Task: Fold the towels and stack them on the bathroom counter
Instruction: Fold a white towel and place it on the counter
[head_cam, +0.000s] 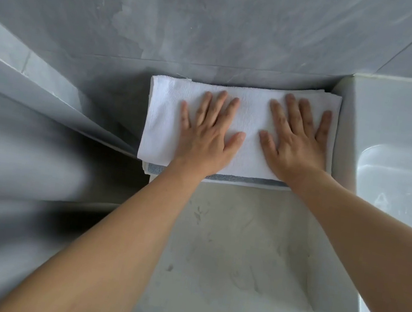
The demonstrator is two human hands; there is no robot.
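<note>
Head view: your left hand [206, 134] and right hand [298, 142] lie flat on the folded white towel [253, 125], fingers straight and spread apart, gripping nothing. Towel sits on the bathroom counter [227, 238] against the grey wall [218, 25], just beyond your fingertips. Grey-blue towel [246, 180] edge shows beneath, under your wrists. White sink [396, 166] just beside your right little finger.

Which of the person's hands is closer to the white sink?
The right. The right hand presses flat on the white towel at the end beside the sink; the left hand presses the towel's middle, farther away.
</note>
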